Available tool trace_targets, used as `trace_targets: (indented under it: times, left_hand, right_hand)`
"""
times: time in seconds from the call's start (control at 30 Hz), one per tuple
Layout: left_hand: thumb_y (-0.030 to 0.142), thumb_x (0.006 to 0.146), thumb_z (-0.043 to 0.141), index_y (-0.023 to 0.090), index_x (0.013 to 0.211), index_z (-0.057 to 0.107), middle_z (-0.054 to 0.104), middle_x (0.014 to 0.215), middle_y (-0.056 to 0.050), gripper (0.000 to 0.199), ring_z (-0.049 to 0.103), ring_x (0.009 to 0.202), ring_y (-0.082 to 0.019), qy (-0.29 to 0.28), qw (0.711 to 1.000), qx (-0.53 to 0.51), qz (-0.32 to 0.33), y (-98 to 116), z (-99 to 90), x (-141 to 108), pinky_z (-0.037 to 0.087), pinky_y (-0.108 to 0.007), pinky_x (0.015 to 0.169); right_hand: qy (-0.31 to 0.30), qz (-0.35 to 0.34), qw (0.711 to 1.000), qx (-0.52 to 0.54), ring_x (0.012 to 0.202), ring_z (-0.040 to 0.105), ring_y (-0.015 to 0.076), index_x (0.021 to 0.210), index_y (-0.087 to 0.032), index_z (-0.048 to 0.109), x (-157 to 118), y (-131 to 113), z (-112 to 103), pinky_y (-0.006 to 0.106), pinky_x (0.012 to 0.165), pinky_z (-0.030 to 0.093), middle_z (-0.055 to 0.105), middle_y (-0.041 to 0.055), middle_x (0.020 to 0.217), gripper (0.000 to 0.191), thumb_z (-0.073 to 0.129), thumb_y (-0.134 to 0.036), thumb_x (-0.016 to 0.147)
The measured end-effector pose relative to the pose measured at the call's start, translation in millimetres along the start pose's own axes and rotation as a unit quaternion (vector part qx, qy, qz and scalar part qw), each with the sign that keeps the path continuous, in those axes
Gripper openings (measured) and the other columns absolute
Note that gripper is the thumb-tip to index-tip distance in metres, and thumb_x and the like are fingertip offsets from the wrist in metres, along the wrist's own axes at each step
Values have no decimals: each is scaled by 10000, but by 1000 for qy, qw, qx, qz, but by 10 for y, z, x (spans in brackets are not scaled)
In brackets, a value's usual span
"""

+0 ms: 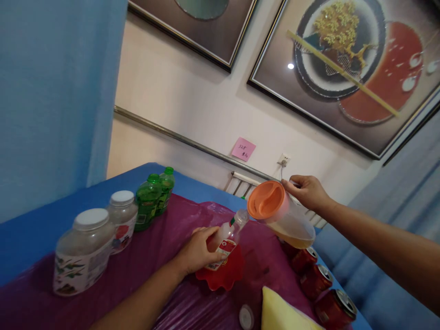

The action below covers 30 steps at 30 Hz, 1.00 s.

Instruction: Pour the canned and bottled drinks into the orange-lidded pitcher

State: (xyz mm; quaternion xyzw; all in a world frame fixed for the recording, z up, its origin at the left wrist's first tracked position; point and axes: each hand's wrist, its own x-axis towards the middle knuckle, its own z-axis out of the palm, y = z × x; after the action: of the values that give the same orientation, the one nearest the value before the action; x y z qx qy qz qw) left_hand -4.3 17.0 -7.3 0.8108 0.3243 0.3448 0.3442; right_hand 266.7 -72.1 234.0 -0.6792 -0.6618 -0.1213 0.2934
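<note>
My left hand (199,252) is wrapped round a clear glass bottle (227,240) with a red and white label, tilted to the right above a red scalloped dish (223,277). My right hand (305,190) grips the handle of a clear pitcher (292,224) with an orange lid (267,200). Yellowish liquid lies low in the tipped pitcher. Its lid is close to the bottle's mouth, and no stream of liquid can be made out between them.
Two white-lidded jars (84,252) and two green bottles (147,201) stand at the left. Several red cans (335,309) line the right edge. A yellow cloth (285,311) and a round white cap (246,316) lie at the front on the purple sheet (154,275).
</note>
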Motion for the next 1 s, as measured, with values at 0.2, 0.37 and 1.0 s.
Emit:
trace_targets:
  times: [0.2,0.37,1.0]
  left_hand:
    - [425,563,877,220,1236,686,736,1224,-79,728,644,1131,-332,6,1000,-3,0,-1,5,-4,458,-429,1018]
    - [428,563,873,218,1227,691,737,1215,-82,720,644,1128,-325,5,1000,-7,-3,13,-3,-9,456,-430,1022]
    - [423,575,869,234,1220,692,728,1242,-84,695,641,1153,-324,-1,1000,-15,4,-38,31,8,454,-424,1035]
  right_hand:
    - [-1,8,1000,-7,507,241,90,523,-233,294,-11,12,8,260,473,196,217,-57,534,521,515,-614,803]
    - [0,6,1000,-6,511,238,91,527,-234,285,-15,20,15,262,477,195,218,-56,537,514,516,-604,799]
    - [13,10,1000,6,507,237,92,529,-240,276,-49,75,74,262,476,190,216,-59,531,510,536,-594,790]
